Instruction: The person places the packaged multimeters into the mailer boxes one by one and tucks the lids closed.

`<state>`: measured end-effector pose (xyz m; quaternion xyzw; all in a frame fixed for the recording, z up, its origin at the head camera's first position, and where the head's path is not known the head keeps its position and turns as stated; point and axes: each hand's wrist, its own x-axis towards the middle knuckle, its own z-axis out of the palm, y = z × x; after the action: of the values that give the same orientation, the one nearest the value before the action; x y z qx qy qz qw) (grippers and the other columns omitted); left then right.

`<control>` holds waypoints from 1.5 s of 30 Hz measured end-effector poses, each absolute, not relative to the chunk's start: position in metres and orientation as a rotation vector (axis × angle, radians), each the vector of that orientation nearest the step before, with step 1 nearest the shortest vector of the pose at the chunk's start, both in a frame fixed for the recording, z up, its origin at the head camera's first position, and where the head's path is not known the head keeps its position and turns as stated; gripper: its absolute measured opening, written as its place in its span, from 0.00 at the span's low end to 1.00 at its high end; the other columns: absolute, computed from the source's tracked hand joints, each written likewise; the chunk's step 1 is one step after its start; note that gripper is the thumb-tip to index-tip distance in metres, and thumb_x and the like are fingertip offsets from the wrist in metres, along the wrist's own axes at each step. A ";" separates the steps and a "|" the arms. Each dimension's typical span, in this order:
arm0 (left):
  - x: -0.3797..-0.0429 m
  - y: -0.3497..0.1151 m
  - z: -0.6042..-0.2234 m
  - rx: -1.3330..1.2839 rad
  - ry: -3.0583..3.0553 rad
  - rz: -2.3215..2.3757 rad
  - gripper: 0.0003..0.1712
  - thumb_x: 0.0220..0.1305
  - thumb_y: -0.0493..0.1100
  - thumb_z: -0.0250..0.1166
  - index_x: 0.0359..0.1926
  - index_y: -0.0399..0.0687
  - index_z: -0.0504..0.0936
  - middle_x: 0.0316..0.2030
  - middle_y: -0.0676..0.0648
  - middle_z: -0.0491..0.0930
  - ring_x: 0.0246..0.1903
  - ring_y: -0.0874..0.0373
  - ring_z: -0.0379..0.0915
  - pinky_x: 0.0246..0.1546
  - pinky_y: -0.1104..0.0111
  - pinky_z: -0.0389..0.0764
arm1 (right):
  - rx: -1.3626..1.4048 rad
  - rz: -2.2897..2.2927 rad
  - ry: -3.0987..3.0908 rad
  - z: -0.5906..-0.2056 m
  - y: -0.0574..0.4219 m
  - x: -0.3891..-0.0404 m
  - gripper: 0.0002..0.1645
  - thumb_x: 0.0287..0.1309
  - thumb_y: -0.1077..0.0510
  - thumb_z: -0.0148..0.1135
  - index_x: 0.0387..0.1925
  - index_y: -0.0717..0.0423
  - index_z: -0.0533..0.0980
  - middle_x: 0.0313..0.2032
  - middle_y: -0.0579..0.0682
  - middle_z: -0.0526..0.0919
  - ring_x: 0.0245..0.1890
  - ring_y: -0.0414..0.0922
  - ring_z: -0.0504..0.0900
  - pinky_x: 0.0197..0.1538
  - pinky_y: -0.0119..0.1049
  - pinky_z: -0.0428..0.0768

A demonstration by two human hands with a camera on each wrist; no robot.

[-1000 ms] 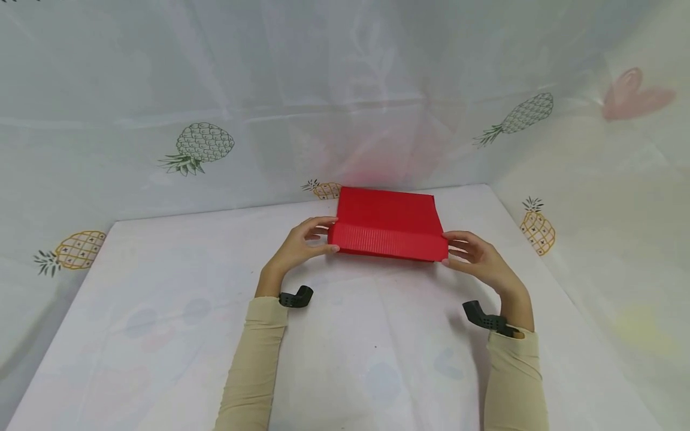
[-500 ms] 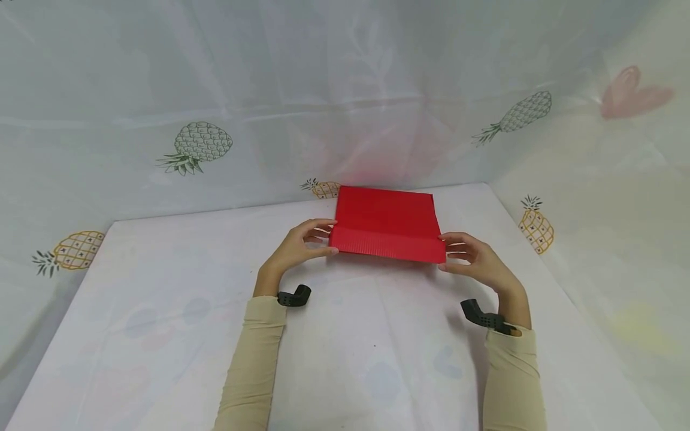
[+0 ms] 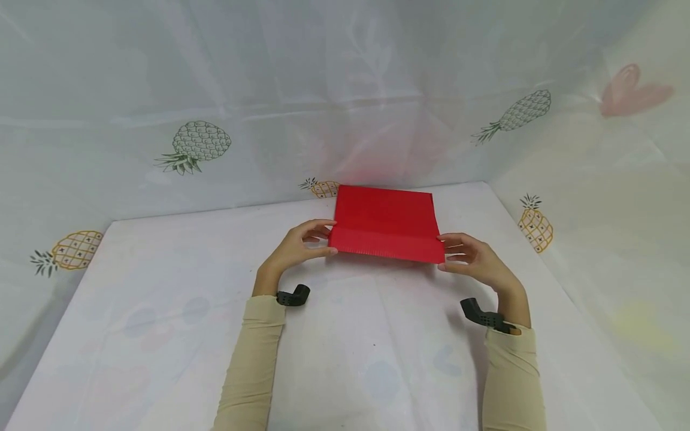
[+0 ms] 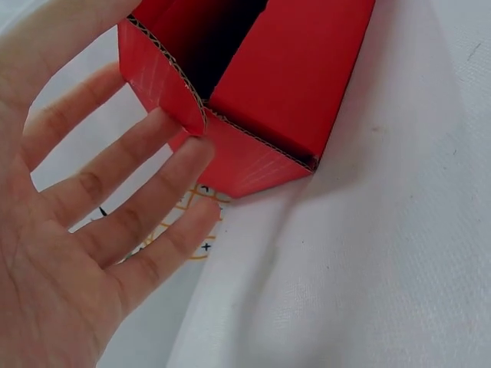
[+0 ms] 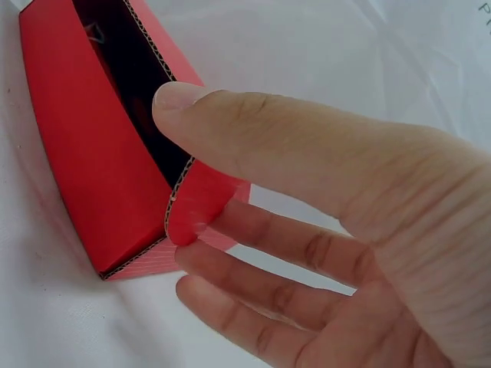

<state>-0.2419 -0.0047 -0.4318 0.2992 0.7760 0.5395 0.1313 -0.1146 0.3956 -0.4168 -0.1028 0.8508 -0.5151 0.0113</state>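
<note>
A red cardboard box (image 3: 385, 209) lies near the far edge of the table, its lid's front flap (image 3: 388, 245) tilted outward. My left hand (image 3: 293, 248) grips the flap's left corner between thumb and fingers. At the right corner, my right hand (image 3: 480, 257) holds the flap the same way. A dark gap shows between the lid and the box's front wall (image 4: 299, 69) in the left wrist view. Fingertips there touch a side tab (image 4: 165, 80). In the right wrist view, the thumb lies over the gap and the fingers touch the other side tab (image 5: 201, 201).
A white cloth covers the table (image 3: 162, 299). Behind it hangs a pale curtain (image 3: 269, 90) printed with pineapples. Black wrist mounts sit on the left wrist (image 3: 293, 295) and the right wrist (image 3: 485, 317).
The lid's front flap has turned slightly up and out, lying flatter with the lid's top. Both hands keep their hold at its corners and have barely moved.
</note>
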 end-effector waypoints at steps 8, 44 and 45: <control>-0.243 -0.005 -0.432 0.858 2.207 1.569 0.36 0.54 0.45 0.76 0.64 0.58 0.73 0.53 0.46 0.77 0.53 0.49 0.75 0.58 0.56 0.75 | -0.307 -1.678 2.583 -0.418 0.394 -0.115 0.34 0.53 0.65 0.71 0.61 0.63 0.69 0.55 0.59 0.75 0.49 0.39 0.80 0.51 0.26 0.79; -0.242 -0.008 -0.433 0.800 2.150 1.610 0.35 0.53 0.45 0.76 0.63 0.60 0.76 0.51 0.48 0.82 0.56 0.46 0.76 0.63 0.49 0.69 | -0.283 -1.755 2.512 -0.422 0.400 -0.114 0.32 0.55 0.66 0.69 0.61 0.66 0.70 0.55 0.52 0.77 0.50 0.38 0.82 0.49 0.31 0.82; -0.242 -0.008 -0.433 0.807 2.140 1.615 0.35 0.53 0.45 0.76 0.64 0.59 0.76 0.52 0.47 0.82 0.56 0.45 0.75 0.63 0.49 0.68 | -0.269 -1.756 2.510 -0.422 0.399 -0.114 0.32 0.55 0.66 0.69 0.61 0.66 0.70 0.56 0.52 0.77 0.50 0.37 0.82 0.48 0.32 0.82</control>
<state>-0.2418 -0.0079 -0.4332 0.2840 0.7532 0.5683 0.1703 -0.1144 0.3994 -0.4223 -0.0874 0.8158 -0.5707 0.0331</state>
